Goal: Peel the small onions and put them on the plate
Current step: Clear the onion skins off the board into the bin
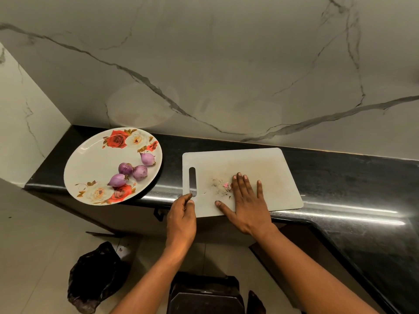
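Observation:
Several small purple onions lie on a white plate with red rose prints, at the left of the black counter. A white cutting board lies to its right, with small peel scraps on it. My right hand lies flat on the board with straight fingers, its fingertips beside the scraps. My left hand is at the board's near left corner by the handle slot, fingers curled at the board's edge; whether it grips the edge is unclear.
The black counter runs right along a marble wall. Below its front edge, on the floor, stand a dark bin and a dark plastic bag.

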{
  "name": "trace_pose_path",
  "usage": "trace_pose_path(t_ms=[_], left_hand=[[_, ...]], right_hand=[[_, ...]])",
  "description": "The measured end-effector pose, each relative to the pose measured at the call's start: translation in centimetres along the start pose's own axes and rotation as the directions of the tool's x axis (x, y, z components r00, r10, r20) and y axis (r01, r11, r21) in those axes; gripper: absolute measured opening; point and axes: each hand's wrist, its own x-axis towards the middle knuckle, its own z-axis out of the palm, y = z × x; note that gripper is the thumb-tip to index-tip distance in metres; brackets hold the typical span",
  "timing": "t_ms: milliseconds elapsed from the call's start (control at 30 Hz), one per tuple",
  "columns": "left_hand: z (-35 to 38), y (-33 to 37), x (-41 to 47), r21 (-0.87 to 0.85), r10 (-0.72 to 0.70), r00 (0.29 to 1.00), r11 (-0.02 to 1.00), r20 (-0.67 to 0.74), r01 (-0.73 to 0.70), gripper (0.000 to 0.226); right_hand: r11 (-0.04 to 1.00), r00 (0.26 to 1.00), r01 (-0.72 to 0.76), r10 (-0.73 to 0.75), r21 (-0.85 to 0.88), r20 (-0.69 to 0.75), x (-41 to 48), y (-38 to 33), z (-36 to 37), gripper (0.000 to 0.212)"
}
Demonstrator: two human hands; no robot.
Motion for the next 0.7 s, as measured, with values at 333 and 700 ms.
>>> trace_pose_path(t_ms=[333, 700], left_hand=[[0.1, 0.1, -0.8, -0.131, 0.027, 1.0, 0.991, 0.012, -0.026, 0.027], [1.1, 0.0, -1.4, -0.278, -0.038, 0.999, 0.96, -0.014, 0.033, 0.026]], right_hand=[[0.998, 0.999, 0.033, -0.034, 0.062, 0.009, 2.2, 1.2, -1.0, 0.097], [0.964, 0.966, 0.252, -0.255, 0.084, 0.031, 2.2, 0.2, -1.2, 0.084]])
